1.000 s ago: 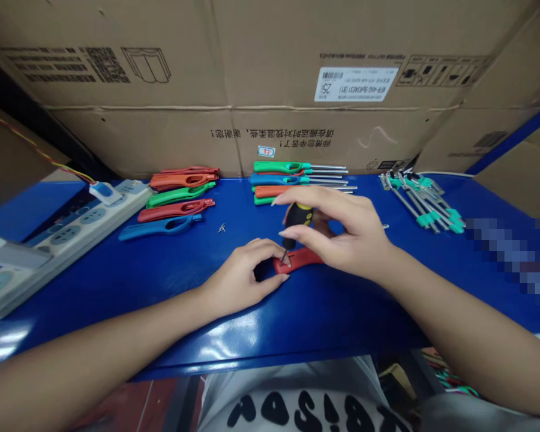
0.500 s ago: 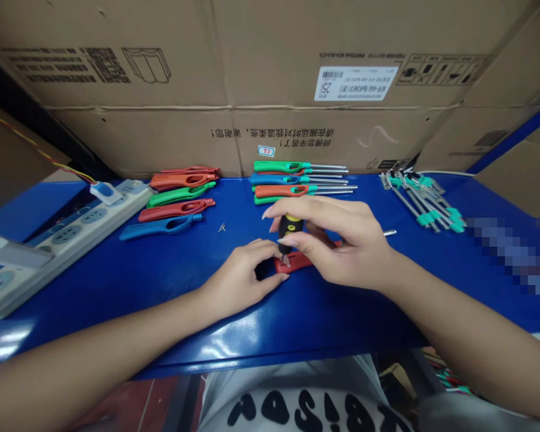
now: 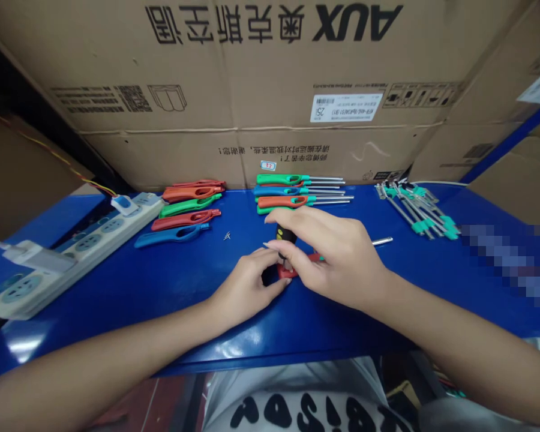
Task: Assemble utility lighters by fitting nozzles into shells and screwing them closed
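My right hand [image 3: 337, 249] grips a short black and yellow screwdriver [image 3: 285, 234], held upright with its tip down at the handle end of a red lighter [image 3: 288, 271]. With thumb and fingers my left hand [image 3: 247, 285] pinches that end of the lighter against the table. The lighter's metal tube [image 3: 382, 241] sticks out to the right from behind my right hand, which hides its middle. Several small screws [image 3: 227, 236] lie on the table to the left of the lighter.
Lighter shells [image 3: 186, 207] in red, orange, green and blue lie at the left. Long lighters with metal tubes [image 3: 281, 191] are at the back centre. Loose tubes with green parts [image 3: 418, 207] are piled right. A power strip [image 3: 94, 246] runs along the left; a cardboard box [image 3: 234, 90] stands behind.
The head view has tilted up, showing more of the box. My right hand stays on the screwdriver, which seems slightly lower over the lighter; my left hand keeps its hold.
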{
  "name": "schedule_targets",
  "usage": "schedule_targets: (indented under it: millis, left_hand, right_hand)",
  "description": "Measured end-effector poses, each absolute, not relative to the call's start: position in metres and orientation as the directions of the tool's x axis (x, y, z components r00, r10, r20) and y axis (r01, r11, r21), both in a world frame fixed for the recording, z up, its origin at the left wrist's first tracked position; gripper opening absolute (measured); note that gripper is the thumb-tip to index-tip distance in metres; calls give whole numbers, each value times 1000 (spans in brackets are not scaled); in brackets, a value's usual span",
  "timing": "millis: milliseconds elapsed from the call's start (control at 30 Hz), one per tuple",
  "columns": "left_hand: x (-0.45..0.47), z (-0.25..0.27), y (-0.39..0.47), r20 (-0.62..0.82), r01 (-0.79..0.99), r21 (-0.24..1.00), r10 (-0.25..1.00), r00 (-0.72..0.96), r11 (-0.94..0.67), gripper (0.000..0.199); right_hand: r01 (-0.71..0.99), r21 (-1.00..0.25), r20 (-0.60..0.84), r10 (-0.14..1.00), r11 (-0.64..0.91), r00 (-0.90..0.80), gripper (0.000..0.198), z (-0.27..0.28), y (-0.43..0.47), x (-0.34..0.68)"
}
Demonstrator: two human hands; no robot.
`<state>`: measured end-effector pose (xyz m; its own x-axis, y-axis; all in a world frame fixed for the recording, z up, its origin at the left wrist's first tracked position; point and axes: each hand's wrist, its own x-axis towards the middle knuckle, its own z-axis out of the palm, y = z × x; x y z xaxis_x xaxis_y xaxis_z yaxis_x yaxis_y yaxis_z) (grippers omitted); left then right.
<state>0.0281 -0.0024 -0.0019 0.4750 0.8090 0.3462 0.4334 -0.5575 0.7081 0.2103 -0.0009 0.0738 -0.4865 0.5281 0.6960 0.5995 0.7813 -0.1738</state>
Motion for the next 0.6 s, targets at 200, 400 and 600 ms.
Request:
schedule_targets:
  millis: [200,400,600]
  left_hand:
    - [31,0,-6,335,463,701,824,458,-542,15]
    - [23,12,-5,237,559,658,843,483,-505,27]
    - [3,28,1,93,750,448,859,503,-487,37]
  right_hand:
    - [719,-51,714,528,693,-459,34,72,-6,202]
    - [446,-436,721,600,782,-346,23,75,17,221]
    - [730,-353,813,578,585,-69,21,88,69,313]
